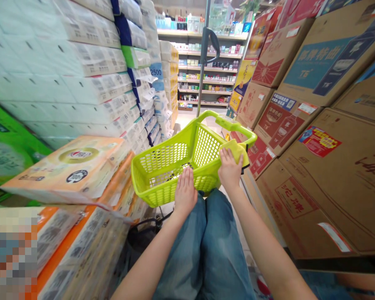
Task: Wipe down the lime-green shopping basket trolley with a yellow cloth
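**A:** Hands?
**B:** left hand point(185, 192) open, palm down, flat on near rim of lime-green plastic shopping basket point(162, 158); no grasp; right hand point(230, 168) narrow, fingers curled over yellow folded pad point(236, 151); pad material unclear, cloth or sponge; pad pressed against basket's right rim, just below raised handle point(234, 125).

**A:** Basket location?
**B:** just past denim-clad knees point(203, 246), between both forearms; underside hidden, so support unclear.

**A:** Best hold?
**B:** judgement only: flat palm with light downward pressure, steadier than fingertips alone; wrapped fingers keep pad pinned to rim, less slip; both hands on rim, good for balance.

**A:** Arm pose?
**B:** left forearm point(150, 262) and right forearm point(268, 258) bare, angled inward from lower corners; elbows out of view; wrists low, near rim height.

**A:** Surroundings?
**B:** shrink-wrapped tissue bales point(81, 58) on left; cardboard cartons point(328, 187) on right; store shelves point(206, 71) ahead.
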The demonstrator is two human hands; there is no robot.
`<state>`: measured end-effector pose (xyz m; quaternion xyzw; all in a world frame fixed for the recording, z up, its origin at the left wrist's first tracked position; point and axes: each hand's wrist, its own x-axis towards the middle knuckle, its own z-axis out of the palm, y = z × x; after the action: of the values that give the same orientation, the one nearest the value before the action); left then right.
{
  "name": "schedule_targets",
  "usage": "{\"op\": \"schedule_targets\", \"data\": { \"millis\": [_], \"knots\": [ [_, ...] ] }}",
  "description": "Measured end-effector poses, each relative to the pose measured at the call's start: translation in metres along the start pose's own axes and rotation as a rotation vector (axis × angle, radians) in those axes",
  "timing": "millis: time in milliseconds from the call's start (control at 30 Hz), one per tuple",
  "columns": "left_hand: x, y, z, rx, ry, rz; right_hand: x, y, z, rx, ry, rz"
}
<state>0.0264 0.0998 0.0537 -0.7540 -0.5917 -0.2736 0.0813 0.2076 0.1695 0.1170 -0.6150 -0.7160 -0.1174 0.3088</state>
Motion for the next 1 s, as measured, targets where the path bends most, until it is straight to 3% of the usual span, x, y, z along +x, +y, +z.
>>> {"op": "schedule_targets", "data": {
  "millis": [167,267,333,433,533,633,700,767,900,1000],
  "knots": [
    [-0.001,-0.001,0.003,0.019,0.012,-0.006,-0.038,-0.071,0.019,0.142,-0.138,-0.157],
    [-0.001,-0.002,0.004,0.025,0.030,-0.005,-0.051,-0.080,0.020,0.190,-0.181,-0.236],
    [-0.002,-0.003,0.003,0.026,0.020,0.001,-0.051,-0.066,0.016,0.188,-0.204,-0.310],
    [-0.002,-0.003,0.000,0.022,0.002,0.013,-0.037,-0.024,0.004,0.131,-0.200,-0.348],
    [-0.001,-0.003,-0.001,0.023,-0.006,0.019,-0.013,0.019,-0.009,0.057,-0.110,-0.220],
    [-0.001,-0.001,0.000,0.029,-0.010,0.006,0.004,0.033,-0.013,0.022,-0.019,-0.052],
    [-0.001,0.000,0.000,0.028,-0.009,-0.010,0.004,0.019,-0.007,0.022,0.009,0.024],
    [-0.001,0.001,0.002,0.026,-0.008,-0.014,-0.007,-0.009,0.003,0.047,-0.010,0.031],
    [-0.002,-0.002,0.005,0.057,0.007,-0.006,-0.041,-0.072,0.022,0.151,-0.125,-0.111],
    [-0.002,-0.005,0.004,0.086,0.006,0.000,-0.054,-0.087,0.024,0.193,-0.168,-0.192]
  ]
}}
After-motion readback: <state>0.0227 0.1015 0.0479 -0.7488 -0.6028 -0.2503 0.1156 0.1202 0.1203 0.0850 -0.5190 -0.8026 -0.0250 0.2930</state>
